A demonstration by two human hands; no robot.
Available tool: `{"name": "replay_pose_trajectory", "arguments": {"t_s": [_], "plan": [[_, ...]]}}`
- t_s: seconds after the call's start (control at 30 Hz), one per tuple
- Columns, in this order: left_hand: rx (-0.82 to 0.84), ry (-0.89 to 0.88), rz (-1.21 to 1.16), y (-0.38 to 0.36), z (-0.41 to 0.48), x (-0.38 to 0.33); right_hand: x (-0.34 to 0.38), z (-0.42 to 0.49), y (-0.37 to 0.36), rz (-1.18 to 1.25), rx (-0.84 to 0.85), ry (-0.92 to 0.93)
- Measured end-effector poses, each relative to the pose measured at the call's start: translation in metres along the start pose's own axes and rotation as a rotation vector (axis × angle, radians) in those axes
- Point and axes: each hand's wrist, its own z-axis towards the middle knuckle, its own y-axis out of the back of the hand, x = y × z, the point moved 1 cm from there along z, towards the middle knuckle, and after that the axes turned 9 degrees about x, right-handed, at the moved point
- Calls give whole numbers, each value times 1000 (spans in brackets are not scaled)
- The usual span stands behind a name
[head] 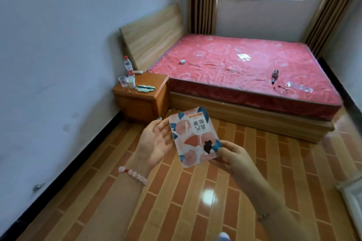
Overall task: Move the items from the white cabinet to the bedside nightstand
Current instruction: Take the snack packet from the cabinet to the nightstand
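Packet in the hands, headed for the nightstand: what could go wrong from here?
1. The right hand pinches only a corner of the packet; the left hand lies open beside it, so it may slip.
2. On the nightstand, the bottle, cups and eye mask crowd the top; something could get knocked over.

Bare forearms; pink bead bracelet [133,174] on left wrist; thin bracelet [262,216] on right wrist; teal nail polish.
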Motion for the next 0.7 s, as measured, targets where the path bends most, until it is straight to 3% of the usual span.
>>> {"name": "replay_pose_trajectory", "arguments": {"t_s": [0.7], "plan": [[-250, -112, -108, 38, 291, -109, 99, 369, 35, -213, 205, -164]]}}
